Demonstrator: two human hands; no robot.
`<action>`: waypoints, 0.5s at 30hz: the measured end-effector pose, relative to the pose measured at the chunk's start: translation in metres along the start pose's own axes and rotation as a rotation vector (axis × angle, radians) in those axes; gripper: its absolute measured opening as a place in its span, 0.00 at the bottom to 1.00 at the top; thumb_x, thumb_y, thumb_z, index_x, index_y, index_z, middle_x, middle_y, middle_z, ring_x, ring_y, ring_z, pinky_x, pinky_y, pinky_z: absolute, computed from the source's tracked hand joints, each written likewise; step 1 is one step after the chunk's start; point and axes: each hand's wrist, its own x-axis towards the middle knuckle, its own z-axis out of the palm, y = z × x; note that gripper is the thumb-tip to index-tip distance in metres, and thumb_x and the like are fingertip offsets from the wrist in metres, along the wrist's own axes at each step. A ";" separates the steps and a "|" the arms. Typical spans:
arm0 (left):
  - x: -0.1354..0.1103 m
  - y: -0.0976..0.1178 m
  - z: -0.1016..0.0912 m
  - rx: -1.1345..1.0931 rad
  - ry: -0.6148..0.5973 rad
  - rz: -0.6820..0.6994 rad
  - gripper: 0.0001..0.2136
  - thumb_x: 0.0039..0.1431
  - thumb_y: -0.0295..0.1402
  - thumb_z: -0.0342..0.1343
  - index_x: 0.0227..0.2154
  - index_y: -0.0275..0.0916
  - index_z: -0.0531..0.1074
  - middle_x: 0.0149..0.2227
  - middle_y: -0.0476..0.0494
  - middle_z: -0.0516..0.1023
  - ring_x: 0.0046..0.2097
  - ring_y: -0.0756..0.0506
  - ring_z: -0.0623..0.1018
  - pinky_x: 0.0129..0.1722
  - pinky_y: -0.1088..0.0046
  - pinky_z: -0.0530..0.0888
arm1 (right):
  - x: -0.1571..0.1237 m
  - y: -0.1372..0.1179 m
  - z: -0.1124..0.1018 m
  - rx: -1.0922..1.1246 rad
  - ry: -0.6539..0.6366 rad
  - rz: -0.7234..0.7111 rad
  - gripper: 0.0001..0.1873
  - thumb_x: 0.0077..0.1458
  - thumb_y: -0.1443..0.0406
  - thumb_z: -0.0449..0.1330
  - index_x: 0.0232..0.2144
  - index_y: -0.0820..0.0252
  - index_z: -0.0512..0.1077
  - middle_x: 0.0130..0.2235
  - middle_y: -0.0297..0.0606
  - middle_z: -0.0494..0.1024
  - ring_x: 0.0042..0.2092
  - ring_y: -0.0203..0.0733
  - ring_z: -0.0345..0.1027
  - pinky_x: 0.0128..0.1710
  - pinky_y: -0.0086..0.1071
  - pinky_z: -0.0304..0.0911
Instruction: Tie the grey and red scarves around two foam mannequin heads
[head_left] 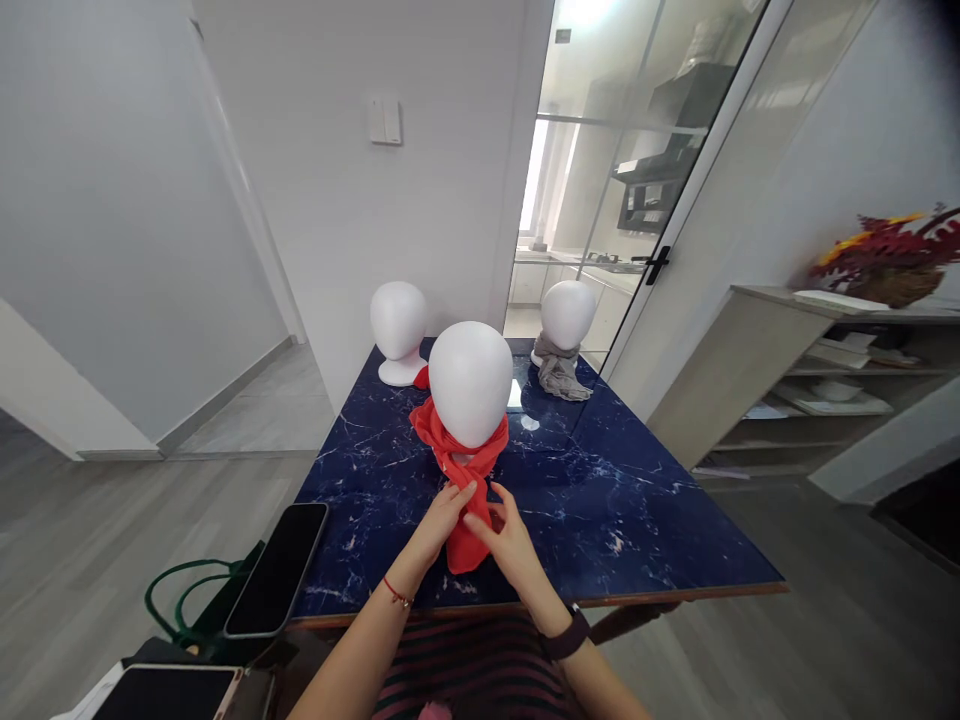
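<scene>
A white mannequin head (pixel 470 382) stands at the middle of the dark blue marble table (pixel 645 520) with a red scarf (pixel 459 462) wrapped round its neck. The scarf's ends hang down in front onto the table. My left hand (pixel 441 517) pinches the scarf just below the knot. My right hand (pixel 504 535) holds the hanging end beside it, fingers curled on the cloth. Both hands meet in front of the head.
A bare white mannequin head (pixel 398 325) stands at the table's far left, another with a grey scarf (pixel 561 372) at the far right. A black phone (pixel 278 568) lies on the near left corner. A green-handled bag (pixel 196 600) sits below; shelves (pixel 840 390) stand right.
</scene>
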 end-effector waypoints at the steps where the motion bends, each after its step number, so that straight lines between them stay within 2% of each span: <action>1: 0.000 0.001 0.001 0.025 0.011 0.028 0.16 0.52 0.41 0.58 0.37 0.34 0.76 0.40 0.41 0.78 0.42 0.43 0.75 0.47 0.68 0.67 | 0.002 0.001 0.001 0.007 -0.042 -0.003 0.35 0.45 0.58 0.64 0.54 0.60 0.59 0.35 0.38 0.77 0.36 0.42 0.71 0.38 0.35 0.66; 2: 0.000 0.002 0.001 0.048 0.019 0.051 0.16 0.52 0.42 0.57 0.37 0.34 0.76 0.42 0.40 0.77 0.44 0.43 0.74 0.47 0.68 0.67 | 0.003 0.001 0.001 0.003 -0.065 -0.006 0.34 0.43 0.59 0.64 0.53 0.60 0.60 0.32 0.36 0.76 0.33 0.41 0.70 0.36 0.33 0.65; 5: 0.001 0.003 -0.004 0.150 0.047 0.089 0.15 0.50 0.42 0.59 0.34 0.33 0.76 0.41 0.39 0.77 0.43 0.43 0.74 0.45 0.69 0.68 | 0.008 0.001 -0.008 0.016 -0.017 0.011 0.22 0.47 0.59 0.61 0.44 0.62 0.66 0.26 0.33 0.72 0.28 0.38 0.66 0.30 0.31 0.62; 9: 0.002 0.001 -0.015 0.301 0.106 0.101 0.15 0.42 0.35 0.63 0.34 0.34 0.73 0.33 0.44 0.76 0.32 0.47 0.75 0.32 0.74 0.70 | 0.020 0.002 -0.032 0.023 0.056 -0.017 0.14 0.51 0.59 0.57 0.39 0.60 0.67 0.26 0.32 0.72 0.27 0.36 0.64 0.27 0.28 0.59; 12: 0.003 0.001 -0.017 0.390 0.155 0.125 0.15 0.48 0.33 0.58 0.40 0.37 0.66 0.26 0.50 0.74 0.22 0.51 0.71 0.22 0.77 0.66 | 0.031 0.005 -0.043 -0.127 0.067 -0.132 0.09 0.52 0.63 0.54 0.36 0.59 0.68 0.27 0.32 0.72 0.29 0.37 0.65 0.30 0.29 0.60; 15: 0.004 0.006 -0.015 0.542 0.164 0.215 0.17 0.53 0.31 0.51 0.47 0.38 0.62 0.23 0.53 0.73 0.19 0.51 0.70 0.21 0.76 0.66 | 0.041 0.008 -0.043 -0.372 -0.055 -0.266 0.11 0.48 0.71 0.49 0.27 0.59 0.71 0.30 0.35 0.73 0.34 0.38 0.66 0.37 0.31 0.61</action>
